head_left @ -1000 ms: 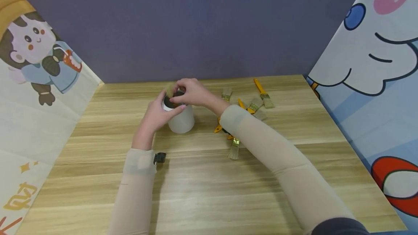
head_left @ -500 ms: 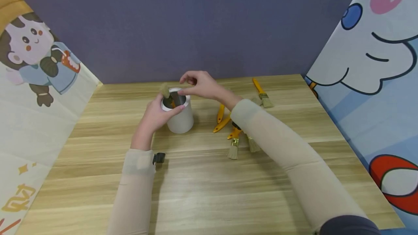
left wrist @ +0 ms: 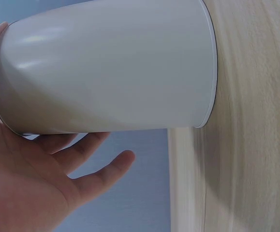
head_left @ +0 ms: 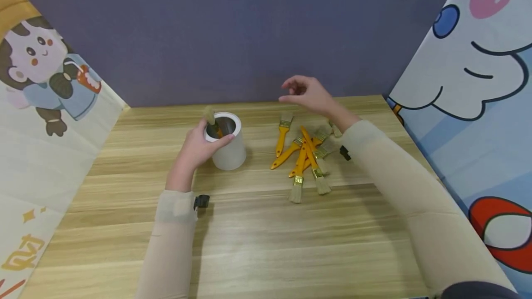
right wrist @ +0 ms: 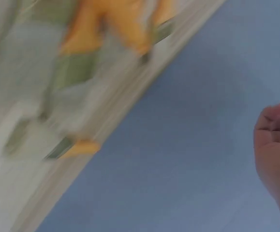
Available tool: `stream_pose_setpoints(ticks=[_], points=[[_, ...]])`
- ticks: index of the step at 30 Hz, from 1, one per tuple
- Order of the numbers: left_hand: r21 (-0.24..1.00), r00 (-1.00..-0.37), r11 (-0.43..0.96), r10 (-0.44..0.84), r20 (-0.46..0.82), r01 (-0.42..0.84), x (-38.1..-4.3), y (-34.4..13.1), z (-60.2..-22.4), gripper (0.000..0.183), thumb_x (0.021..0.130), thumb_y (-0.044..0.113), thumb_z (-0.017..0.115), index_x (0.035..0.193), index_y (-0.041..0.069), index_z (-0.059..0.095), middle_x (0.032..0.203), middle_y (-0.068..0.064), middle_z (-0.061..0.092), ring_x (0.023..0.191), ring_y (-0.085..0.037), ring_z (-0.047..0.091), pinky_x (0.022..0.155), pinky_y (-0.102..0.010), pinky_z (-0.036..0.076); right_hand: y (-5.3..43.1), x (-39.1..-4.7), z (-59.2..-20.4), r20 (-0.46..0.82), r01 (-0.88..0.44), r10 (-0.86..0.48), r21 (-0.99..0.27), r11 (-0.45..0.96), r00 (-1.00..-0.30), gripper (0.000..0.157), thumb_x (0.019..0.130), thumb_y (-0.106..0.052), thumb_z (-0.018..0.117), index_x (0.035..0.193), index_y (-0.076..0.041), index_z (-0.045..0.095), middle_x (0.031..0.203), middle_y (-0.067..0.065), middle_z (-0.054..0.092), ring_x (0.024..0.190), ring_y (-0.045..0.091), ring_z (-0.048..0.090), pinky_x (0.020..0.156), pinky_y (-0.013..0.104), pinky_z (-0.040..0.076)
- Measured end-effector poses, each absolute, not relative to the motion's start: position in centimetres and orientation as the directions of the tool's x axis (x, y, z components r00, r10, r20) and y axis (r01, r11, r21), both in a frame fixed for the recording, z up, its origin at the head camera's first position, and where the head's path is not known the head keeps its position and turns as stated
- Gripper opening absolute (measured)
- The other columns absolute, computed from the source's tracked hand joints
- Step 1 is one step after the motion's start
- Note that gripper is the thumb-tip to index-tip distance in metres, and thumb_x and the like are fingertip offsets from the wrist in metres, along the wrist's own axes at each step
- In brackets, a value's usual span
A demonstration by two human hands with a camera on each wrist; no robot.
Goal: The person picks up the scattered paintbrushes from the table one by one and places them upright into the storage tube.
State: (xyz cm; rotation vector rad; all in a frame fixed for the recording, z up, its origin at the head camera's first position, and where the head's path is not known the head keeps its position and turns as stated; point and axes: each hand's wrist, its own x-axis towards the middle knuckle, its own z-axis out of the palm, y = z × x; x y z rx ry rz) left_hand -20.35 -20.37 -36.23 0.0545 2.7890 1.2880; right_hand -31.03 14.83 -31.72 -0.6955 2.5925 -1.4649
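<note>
My left hand (head_left: 196, 146) holds a white cylindrical can (head_left: 230, 156) at its rim, thumb at the front edge and fingers around the far side. In the left wrist view the can (left wrist: 115, 67) stands upright on the wood, and one finger sticks out away from its wall. A paintbrush (head_left: 209, 115) leans inside the can, bristles up above the rim. My right hand (head_left: 309, 96), holding nothing, is raised near the back of the table with fingers loosely bent. Below it lies a pile of paintbrushes (head_left: 307, 151) with yellow handles and pale bristles.
One paintbrush (head_left: 284, 133) lies at the pile's back left; another (head_left: 335, 129) is partly hidden by the right forearm. The wooden table (head_left: 266, 243) meets a dark blue-grey panel (head_left: 249, 36) at the back. Printed cartoon sheets stand on both sides.
My right hand has come out of the can's mouth, leaving a paintbrush there, and moved right above the pile. My left hand stays on the can.
</note>
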Motion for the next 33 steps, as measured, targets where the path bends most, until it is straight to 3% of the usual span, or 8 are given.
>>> stream_pose_setpoints(ticks=[8, 17, 24, 33], points=[[0.762, -0.998, 0.648, 0.061, -0.035, 0.013, -20.3, -20.3, -36.2, 0.108, 0.085, 0.075, 0.075, 0.165, 0.016, 0.033, 0.165, -0.023, 0.044, 0.152, -0.041, 0.045, 0.121, -0.064, 0.042, 22.3, -31.1, -34.0, 0.041, -0.217, -0.305, -0.79, 0.573, -0.952, 0.049, 0.099, -0.043, 0.076, 0.138, -0.015, 0.062, 0.128, 0.008, 0.062, 0.112, 0.023, 0.059, 0.092, 0.041, 0.052], [0.766, -0.998, 0.643, 0.061, -0.01, 0.031, -20.3, -20.2, -36.5, 0.1, 0.086, 0.071, 0.077, 0.159, 0.014, 0.039, 0.16, -0.023, 0.049, 0.148, -0.041, 0.049, 0.119, -0.063, 0.044, 27.1, -32.3, -38.9, -0.109, -0.097, -0.247, -0.715, 0.693, -0.963, 0.07, 0.103, -0.039, 0.072, 0.158, -0.005, 0.044, 0.157, 0.024, 0.044, 0.137, 0.041, 0.049, 0.112, 0.06, 0.047], [0.765, -0.998, 0.643, 0.053, -0.018, 0.021, -20.2, -20.1, -36.5, 0.103, 0.086, 0.072, 0.077, 0.161, 0.015, 0.037, 0.164, -0.023, 0.046, 0.151, -0.041, 0.045, 0.121, -0.065, 0.042, 28.2, -32.6, -41.4, -0.168, -0.074, -0.234, -0.64, 0.765, -0.958, 0.077, 0.105, -0.043, 0.067, 0.161, 0.0, 0.037, 0.157, 0.031, 0.044, 0.143, 0.047, 0.046, 0.116, 0.065, 0.043], [0.765, -0.998, 0.644, 0.057, -0.021, 0.021, -20.2, -20.1, -36.4, 0.103, 0.086, 0.072, 0.076, 0.161, 0.014, 0.037, 0.164, -0.023, 0.046, 0.151, -0.041, 0.046, 0.121, -0.064, 0.042, 29.0, -32.4, -42.6, -0.192, -0.03, -0.215, -0.674, 0.738, -0.958, 0.079, 0.101, -0.039, 0.075, 0.158, 0.002, 0.039, 0.152, 0.03, 0.048, 0.141, 0.045, 0.048, 0.118, 0.063, 0.043]])
